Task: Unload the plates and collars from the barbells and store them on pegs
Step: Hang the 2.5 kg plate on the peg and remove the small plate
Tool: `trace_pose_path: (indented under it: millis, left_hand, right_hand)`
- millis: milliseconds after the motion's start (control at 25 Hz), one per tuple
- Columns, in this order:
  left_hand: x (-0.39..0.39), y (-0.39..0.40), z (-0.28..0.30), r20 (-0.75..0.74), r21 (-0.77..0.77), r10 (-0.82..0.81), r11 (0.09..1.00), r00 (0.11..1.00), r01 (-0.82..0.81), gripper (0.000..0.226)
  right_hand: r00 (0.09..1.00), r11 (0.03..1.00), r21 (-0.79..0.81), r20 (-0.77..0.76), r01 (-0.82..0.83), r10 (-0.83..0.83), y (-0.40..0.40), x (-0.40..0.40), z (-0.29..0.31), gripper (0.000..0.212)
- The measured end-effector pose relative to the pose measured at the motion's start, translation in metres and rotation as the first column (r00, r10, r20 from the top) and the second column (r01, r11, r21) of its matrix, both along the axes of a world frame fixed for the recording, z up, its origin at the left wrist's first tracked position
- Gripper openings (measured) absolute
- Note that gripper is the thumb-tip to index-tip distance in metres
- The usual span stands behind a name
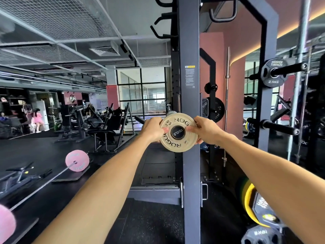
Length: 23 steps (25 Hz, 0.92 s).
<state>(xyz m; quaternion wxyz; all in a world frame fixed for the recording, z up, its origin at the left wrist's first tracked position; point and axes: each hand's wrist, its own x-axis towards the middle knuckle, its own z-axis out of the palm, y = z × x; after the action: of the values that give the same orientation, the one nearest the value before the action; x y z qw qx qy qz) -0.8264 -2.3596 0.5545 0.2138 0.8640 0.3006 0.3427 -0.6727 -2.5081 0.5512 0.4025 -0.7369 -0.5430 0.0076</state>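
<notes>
A small tan Rogue plate (179,146) sits on the end of a barbell sleeve, whose black end cap (178,132) shows through its hole. My left hand (152,129) grips the plate's left rim, thumb on its face. My right hand (205,129) grips the right rim the same way. The plate hangs just in front of the dark rack upright (190,85). A bare black peg (279,127) juts from the right upright, and a higher peg carries a black 2.5 kg plate (273,73).
A barbell with pink plates (77,160) lies on the floor at left. Yellow and black plates (255,208) stand low at right. Benches and machines (102,124) fill the back left, where people sit. A vertical bar (227,103) stands behind the rack.
</notes>
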Motion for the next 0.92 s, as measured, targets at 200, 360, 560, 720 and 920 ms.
trace_pose_path:
  millis: [200, 360, 560, 720, 920]
  left_hand:
    - [-0.026, -0.026, 0.031, 0.025, 0.025, -0.022, 0.999, 0.999, 0.021, 0.016]
    - [-0.023, -0.037, 0.053, 0.009, 0.06, -0.005, 0.998, 1.0, 0.004, 0.018]
    - [0.02, -0.056, 0.076, 0.03, 0.069, -0.036, 0.997, 0.999, 0.034, 0.017]
    - [0.072, -0.068, 0.09, 0.028, 0.061, -0.057, 0.997, 0.998, 0.056, 0.016]
    - [0.143, -0.068, 0.095, 0.026, 0.058, -0.061, 0.997, 0.998, 0.06, 0.016]
  right_hand:
    - [1.0, 0.998, 0.053, -0.001, -0.027, 0.027, -0.027, -0.023, 0.029, 0.028]
    - [0.999, 0.997, 0.067, -0.017, -0.047, 0.048, -0.036, -0.02, 0.048, 0.034]
    - [0.999, 0.995, 0.091, -0.014, -0.039, 0.04, -0.054, 0.023, 0.065, 0.033]
    - [0.999, 0.994, 0.108, -0.015, -0.037, 0.038, -0.064, 0.076, 0.079, 0.022]
    - [1.0, 0.994, 0.109, 0.029, -0.012, 0.009, -0.059, 0.146, 0.083, 0.021]
